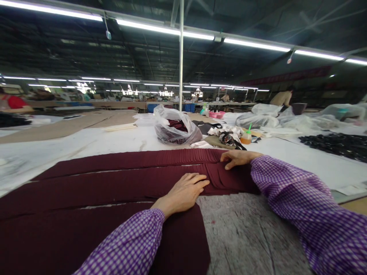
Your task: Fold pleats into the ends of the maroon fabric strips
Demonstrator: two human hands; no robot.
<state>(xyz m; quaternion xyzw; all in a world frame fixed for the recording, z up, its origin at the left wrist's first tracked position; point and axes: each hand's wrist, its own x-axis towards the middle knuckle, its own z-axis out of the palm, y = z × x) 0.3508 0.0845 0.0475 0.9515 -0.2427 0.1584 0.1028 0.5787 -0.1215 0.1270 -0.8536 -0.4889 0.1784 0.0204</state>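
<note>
Long strips of maroon fabric (114, 186) lie in stacked, overlapping layers across the table in front of me. My left hand (185, 191) rests palm down on the middle strip, fingers stretched toward the right. At the right end of the far strip, my right hand (239, 157) touches the finely layered edge, its thumb apart from the bent fingers. Below and between the hands, the middle strip's layers fan out in curved folds. A wider maroon piece (183, 236) lies nearest me, partly hidden by my left sleeve.
Grey, marked cloth (243, 233) covers the table at front right. Beyond the strips stand a clear plastic bag (177, 130) with maroon fabric, a heap of scraps (226, 137) and a green-tipped bottle (246, 136). Black pieces (338, 145) lie right. People work farther off.
</note>
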